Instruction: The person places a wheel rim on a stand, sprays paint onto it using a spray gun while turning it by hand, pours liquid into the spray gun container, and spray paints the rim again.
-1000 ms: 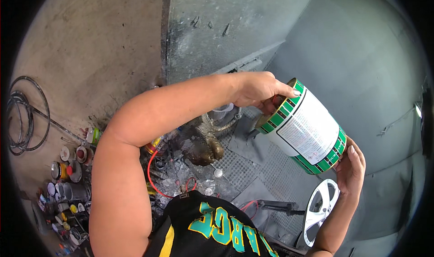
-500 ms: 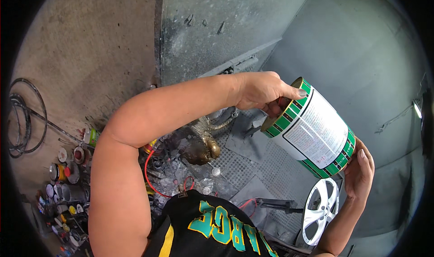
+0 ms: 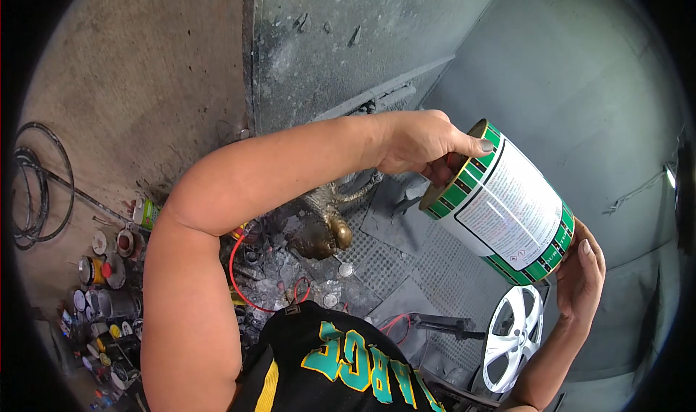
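A round metal tin [image 3: 507, 202], white-labelled with green bands at both ends, is held up tilted between my two hands. My left hand [image 3: 428, 147] grips its upper left end, the thumb lying on the green band and the other fingers partly hidden at the end face. Against the opposite, lower right end, my right hand [image 3: 580, 274] is wrapped with its thumb beside the rim; some of its fingers are out of sight behind the tin. The printed label faces me.
A silver alloy wheel [image 3: 513, 337] stands on a dark stand [image 3: 449, 327] below the tin. Cans and bottles [image 3: 109, 303] crowd the floor at left, near a coiled black hose [image 3: 36, 187]. A red hose [image 3: 233, 263] curves past a paint-crusted golden object [image 3: 319, 231]. Grey walls [image 3: 565, 86] rise behind.
The tin has shifted very slightly, its lower right end edging to the right along with my right hand. Both hands keep their hold.
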### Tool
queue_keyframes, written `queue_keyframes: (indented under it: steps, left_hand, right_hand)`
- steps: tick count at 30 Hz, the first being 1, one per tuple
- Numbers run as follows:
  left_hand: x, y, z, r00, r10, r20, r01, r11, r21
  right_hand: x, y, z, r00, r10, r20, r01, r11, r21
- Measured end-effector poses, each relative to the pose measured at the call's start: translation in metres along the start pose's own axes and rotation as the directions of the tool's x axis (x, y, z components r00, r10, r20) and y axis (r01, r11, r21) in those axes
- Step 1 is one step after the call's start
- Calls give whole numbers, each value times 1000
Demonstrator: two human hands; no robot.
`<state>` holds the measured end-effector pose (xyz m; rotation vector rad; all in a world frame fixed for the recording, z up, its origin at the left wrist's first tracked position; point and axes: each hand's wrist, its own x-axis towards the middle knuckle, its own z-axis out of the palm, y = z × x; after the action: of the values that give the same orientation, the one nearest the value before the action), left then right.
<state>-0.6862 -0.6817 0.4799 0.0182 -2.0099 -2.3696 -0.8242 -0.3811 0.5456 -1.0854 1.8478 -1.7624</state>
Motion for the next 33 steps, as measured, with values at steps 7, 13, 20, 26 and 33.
queue_keyframes:
  steps: [7,13,20,26,33]
  left_hand:
    - [0,-1,1,1000,8,-3,-8,1000,-16]
    - [-8,3,1,999,35,-16,-36,999,-39]
    - [-14,5,1,997,61,-40,-64,996,-68]
    - [-17,3,1,995,75,-66,-80,994,-80]
    - [-15,4,-4,993,90,-72,-98,989,-107]
  right_hand:
    - [3,-4,-4,999,4,35,-3,1000,-9]
    - [3,-8,-4,999,-9,46,10,1000,-16]
    - [-2,-5,-8,999,-33,12,34,999,-27]
    - [-6,-5,-9,997,-36,68,37,999,-16]
    - [-8,0,-7,995,-46,87,41,998,55]
